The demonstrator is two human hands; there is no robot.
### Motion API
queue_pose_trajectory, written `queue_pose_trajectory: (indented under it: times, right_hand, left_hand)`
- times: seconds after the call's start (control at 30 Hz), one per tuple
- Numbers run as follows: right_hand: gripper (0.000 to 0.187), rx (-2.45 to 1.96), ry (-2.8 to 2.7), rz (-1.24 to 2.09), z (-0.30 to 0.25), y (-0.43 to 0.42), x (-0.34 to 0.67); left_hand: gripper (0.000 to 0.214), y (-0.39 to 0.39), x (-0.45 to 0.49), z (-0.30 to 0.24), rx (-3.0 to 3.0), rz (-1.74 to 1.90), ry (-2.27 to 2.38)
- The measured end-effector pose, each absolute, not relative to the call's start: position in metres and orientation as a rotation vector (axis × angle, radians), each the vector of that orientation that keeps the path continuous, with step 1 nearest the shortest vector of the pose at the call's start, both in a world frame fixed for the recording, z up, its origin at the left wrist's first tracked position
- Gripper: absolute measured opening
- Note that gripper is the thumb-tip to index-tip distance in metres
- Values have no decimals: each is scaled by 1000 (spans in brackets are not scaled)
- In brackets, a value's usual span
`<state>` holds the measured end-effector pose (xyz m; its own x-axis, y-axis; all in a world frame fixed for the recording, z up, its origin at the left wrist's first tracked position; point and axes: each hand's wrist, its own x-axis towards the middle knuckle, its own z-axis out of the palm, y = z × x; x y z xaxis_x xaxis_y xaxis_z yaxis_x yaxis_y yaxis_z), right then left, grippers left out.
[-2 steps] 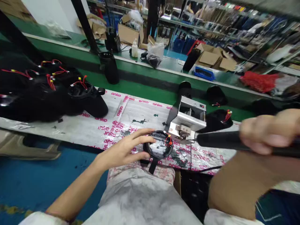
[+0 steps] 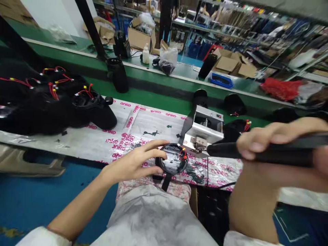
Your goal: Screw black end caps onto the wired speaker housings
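Note:
My left hand [image 2: 138, 162] rests with fingers and thumb spread against the left rim of a round black housing [image 2: 171, 173]. Red and yellow connector wires [image 2: 183, 154] stick up at that housing's right side, and a black strap [image 2: 166, 182] hangs off its near edge. In my right hand [image 2: 266, 138], blurred, is a long black electric screwdriver [image 2: 225, 150] lying nearly level. Its tip end is at the front of a silver screw feeder [image 2: 205, 131]; whether it touches cannot be made out.
Many black housings with red wires [image 2: 53, 90] are piled at the left. More black parts [image 2: 234, 104] stand behind the feeder. Across the bench lies a wrapped surface with pink lettering [image 2: 151, 119]. A shelf behind holds cartons [image 2: 227, 65], a blue tray [image 2: 221, 80] and a bottle [image 2: 146, 54].
My right hand and the screwdriver have shifted left, bringing the tool's tip end closer to the feeder's front. My left hand and the round housing stay together as before.

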<state>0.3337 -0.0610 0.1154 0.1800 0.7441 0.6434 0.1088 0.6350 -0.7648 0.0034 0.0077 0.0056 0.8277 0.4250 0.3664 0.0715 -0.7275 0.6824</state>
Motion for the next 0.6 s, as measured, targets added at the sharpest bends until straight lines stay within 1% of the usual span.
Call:
queue_pose_trajectory:
  times: [0.07,0.1,0.17,0.23,0.33,0.43,0.5,0.6]
  right_hand:
    - [26,-714,-1285,488,100,-50,311]
    - [21,-700,-1248,454,92,-46,303]
    - [17,-752,-1194,397,79,-41,296]
    - [16,-805,-1159,431,67,-38,295]
    - [19,-760,-1148,665,55,-35,301]
    - [21,-719,-1168,874,52,-35,311]
    - [20,-692,-1214,907,60,-42,320]
    - [22,-665,-1308,828,82,-57,334]
  left_hand:
    - [22,12,8,9,2344,675,320]
    - [23,13,12,9,2353,697,301]
    - [28,10,19,7,2355,768,292]
    - [33,5,24,2,2333,846,312]
    - [37,-1,28,-4,2293,927,338]
    - [37,-3,27,-7,2272,930,352]
    - [38,-2,26,-7,2257,926,354]
    - [39,-1,26,-8,2243,921,366]
